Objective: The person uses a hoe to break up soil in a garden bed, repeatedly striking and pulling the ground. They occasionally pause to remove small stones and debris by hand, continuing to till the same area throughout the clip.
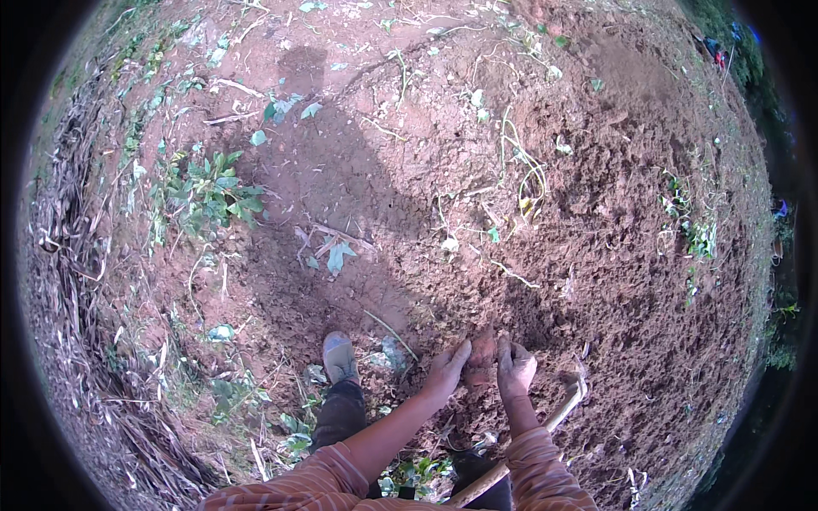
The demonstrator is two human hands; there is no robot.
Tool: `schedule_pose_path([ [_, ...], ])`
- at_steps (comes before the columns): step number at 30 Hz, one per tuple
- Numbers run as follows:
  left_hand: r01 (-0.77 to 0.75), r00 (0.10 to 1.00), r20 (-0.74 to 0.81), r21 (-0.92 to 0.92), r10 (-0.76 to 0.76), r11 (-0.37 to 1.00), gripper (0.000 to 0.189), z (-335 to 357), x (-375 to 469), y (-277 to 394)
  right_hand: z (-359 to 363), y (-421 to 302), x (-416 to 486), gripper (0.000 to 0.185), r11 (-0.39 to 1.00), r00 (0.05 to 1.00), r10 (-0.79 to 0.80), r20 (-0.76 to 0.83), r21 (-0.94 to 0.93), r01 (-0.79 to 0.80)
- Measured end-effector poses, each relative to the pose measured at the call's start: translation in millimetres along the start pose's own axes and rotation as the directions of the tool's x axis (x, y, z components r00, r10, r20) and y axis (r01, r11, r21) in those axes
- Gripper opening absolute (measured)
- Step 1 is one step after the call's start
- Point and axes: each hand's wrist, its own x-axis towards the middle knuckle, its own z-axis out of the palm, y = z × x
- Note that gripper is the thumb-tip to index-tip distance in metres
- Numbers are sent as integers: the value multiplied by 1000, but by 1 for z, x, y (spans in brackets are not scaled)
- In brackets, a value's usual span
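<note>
My left hand (446, 372) grips the left side of a soil-covered, reddish tuber (481, 355), which looks like a sweet potato. On its other side, my right hand (516, 370) has curled fingers and a thumb against it. Both hands are low over loose brown soil, and part of the tuber is hidden by my fingers. A long-handled tool, probably a hoe, has its wooden handle (565, 409) passing under my right forearm. Its working end lies near the soil to the right of my hands and is hard to make out.
My shoe (339, 355) stands left of my hands. Cut vines (528, 172) and wilted leaves are scattered ahead. A leafy green plant (214, 191) grows at left, near a long heap of dry stalks (77, 306). Crumbly dug soil (639, 319) spreads to the right.
</note>
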Motion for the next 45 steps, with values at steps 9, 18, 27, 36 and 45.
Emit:
schedule_pose_path([
  [9,-108,962,-272,-478,-30,872,28,-29,21,-10,36,1,-56,46,399,684,-40,728,639,-657],
  [18,5,923,-298,644,245,765,25,-69,19,-39,38,-1,-77,22,611,563,169,809,362,-704],
  [27,-182,846,-348,523,404,833,23,-62,23,-32,-43,-129,134,21,874,716,255,650,162,-459],
  [36,-165,974,-114,221,193,961,13,-59,29,-49,-147,-220,305,30,793,857,-475,-201,324,516],
  [45,97,995,-63,277,-82,956,21,-54,17,-65,-61,132,54,19,893,967,161,199,-446,-57],
])
